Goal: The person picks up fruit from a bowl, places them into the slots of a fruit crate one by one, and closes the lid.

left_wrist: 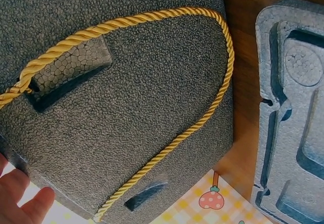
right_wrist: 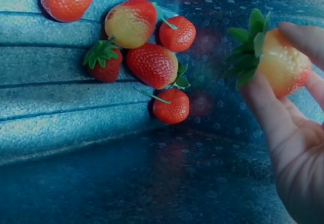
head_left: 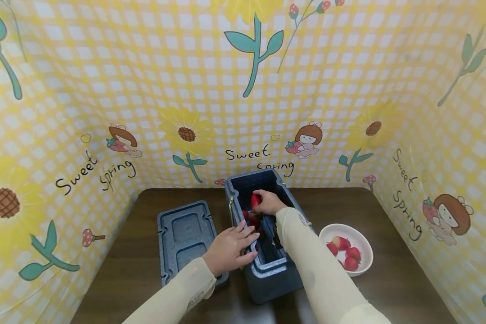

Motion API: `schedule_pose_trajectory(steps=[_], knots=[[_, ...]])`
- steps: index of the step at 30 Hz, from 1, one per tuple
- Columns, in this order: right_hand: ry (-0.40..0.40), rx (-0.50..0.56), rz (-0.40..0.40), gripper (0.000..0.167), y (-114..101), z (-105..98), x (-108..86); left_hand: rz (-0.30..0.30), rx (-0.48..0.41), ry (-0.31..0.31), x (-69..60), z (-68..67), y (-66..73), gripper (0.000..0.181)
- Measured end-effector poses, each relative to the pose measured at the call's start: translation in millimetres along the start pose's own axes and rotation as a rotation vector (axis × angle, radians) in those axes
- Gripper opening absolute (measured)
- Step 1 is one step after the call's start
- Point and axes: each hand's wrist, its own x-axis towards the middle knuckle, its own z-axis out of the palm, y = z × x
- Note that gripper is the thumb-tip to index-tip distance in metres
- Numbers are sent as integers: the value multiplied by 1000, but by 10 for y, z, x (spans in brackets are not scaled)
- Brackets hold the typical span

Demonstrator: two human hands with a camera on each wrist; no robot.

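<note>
A dark foam box (head_left: 273,283) stands uncovered on the table. Inside it my right hand (head_left: 270,202) pinches a red and yellow strawberry (right_wrist: 284,64) with green leaves between thumb and fingers. Several other strawberries (right_wrist: 152,66) lie on the ridged box floor in the right wrist view. My left hand (head_left: 231,247) rests on the box's left rim with fingers spread; its fingertips (left_wrist: 43,201) show at the rim in the left wrist view. A gold cord (left_wrist: 172,145) loops along the box's outer side.
The grey foam lid (head_left: 186,229) lies on the wooden table (head_left: 121,252) left of the box. To the right, a white bowl (head_left: 369,252) holds several strawberries. A yellow checked cloth (head_left: 332,90) hangs around the back and sides.
</note>
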Motion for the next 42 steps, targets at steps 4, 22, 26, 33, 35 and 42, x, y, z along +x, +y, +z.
schedule_pose_trajectory(steps=[4,22,26,33,35,42], knots=[[10,-26,-1,59,-11,-59,-48,15,-15,14,30,16,18,48],[45,-25,-46,46,-145,-975,-345,-19,-45,4,50,50,-2,48],[79,-28,-57,42,-44,-1108,-422,-20,-48,24,31,65,-26,48],[79,-46,20,45,218,-1354,-555,-23,-68,46,21,78,-46,49],[83,-68,36,45,274,-1423,-605,-30,-69,56,10,81,-49,49],[98,-195,-51,42,543,-1566,-786,-25,-70,81,18,100,-17,49]])
